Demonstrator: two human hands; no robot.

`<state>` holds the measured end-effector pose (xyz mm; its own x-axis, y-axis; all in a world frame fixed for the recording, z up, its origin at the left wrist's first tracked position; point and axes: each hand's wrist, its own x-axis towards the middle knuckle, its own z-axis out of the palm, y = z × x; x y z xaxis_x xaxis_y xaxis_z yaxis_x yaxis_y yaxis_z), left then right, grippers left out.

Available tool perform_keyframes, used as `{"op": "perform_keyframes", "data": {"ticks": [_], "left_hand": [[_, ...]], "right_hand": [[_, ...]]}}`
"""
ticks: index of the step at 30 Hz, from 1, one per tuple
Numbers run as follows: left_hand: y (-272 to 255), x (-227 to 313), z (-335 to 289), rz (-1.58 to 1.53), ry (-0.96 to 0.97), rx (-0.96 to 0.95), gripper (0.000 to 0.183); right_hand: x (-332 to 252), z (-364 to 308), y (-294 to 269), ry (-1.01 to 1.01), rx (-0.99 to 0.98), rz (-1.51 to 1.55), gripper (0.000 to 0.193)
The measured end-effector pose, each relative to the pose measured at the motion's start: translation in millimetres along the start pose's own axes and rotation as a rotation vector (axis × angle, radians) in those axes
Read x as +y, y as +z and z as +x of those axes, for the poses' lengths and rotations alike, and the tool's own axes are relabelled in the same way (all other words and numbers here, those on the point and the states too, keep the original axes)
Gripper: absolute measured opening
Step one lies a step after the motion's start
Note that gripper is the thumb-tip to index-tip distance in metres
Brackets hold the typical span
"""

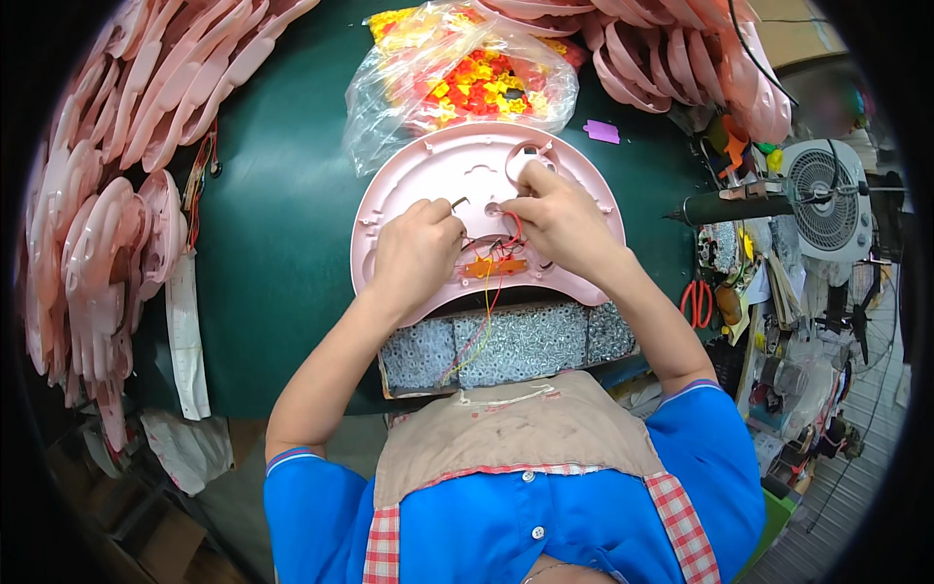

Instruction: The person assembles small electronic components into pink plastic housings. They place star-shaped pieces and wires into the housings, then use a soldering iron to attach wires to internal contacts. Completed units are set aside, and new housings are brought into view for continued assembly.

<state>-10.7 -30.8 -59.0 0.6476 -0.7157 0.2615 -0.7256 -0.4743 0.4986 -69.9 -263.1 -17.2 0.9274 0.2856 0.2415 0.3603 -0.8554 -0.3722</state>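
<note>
A pink curved plastic shell (409,175) lies open side up on the table in front of me. In its lower middle sits a small orange-brown circuit board (494,267) with thin wires attached. Yellow and red wires (486,316) trail from it over the shell's near edge. My left hand (420,251) is closed over the left half of the shell; a small dark bent tip (459,202) shows beside its fingers, and what they grip is mostly hidden. My right hand (561,219) pinches a red wire (513,226) near a round post in the shell's middle.
A tray of small metal screws (520,343) stands between the shell and my apron. Beyond the shell lies a clear bag of red and yellow plastic pieces (477,88). Pink shells (107,224) pile up at left and far right. Red-handled scissors (697,304) and a fan (827,200) are at right.
</note>
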Motion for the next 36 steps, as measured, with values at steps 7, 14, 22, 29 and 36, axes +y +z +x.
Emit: {"op": "perform_keyframes", "data": {"ticks": [7,14,22,29,36], "left_hand": [[-19,18,-3,0.277,-0.049,-0.312,0.017],[-19,10,4,-0.135,-0.140,-0.095,0.021],[10,23,25,-0.029,-0.031,-0.123,0.023],[5,16,9,-0.297,-0.126,0.014,0.027],[-39,5,-12,-0.213,-0.148,0.303,0.034]], "right_hand": [[7,-37,-8,0.147,0.050,0.171,0.013],[4,-19,-6,-0.055,0.048,-0.050,0.012],[18,-23,-4,-0.067,-0.052,0.028,0.011],[-4,-33,-7,-0.107,-0.257,-0.301,0.033],[0,-47,-22,0.092,-0.365,-0.050,0.056]]}}
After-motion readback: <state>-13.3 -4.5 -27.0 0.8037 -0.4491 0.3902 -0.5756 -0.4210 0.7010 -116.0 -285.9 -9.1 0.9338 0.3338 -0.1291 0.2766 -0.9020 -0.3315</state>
